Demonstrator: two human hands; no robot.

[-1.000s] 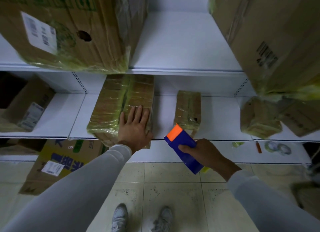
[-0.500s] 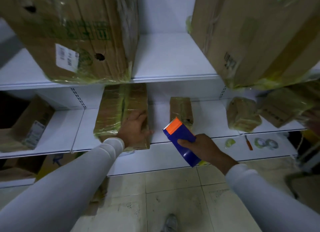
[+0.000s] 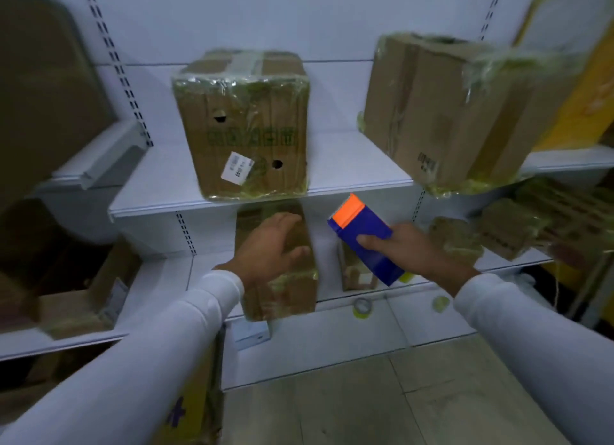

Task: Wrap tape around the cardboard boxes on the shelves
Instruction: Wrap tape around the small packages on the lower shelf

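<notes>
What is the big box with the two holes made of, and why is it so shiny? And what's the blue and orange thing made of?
The big box looks like brown cardboard: dull, creased, with punched holes and a paper label. The shine comes from clear plastic tape or film around it, wrinkled and glinting. The blue and orange thing in the right hand looks like smooth, hard plastic with flat, even colour, though blur leaves that uncertain.
</notes>
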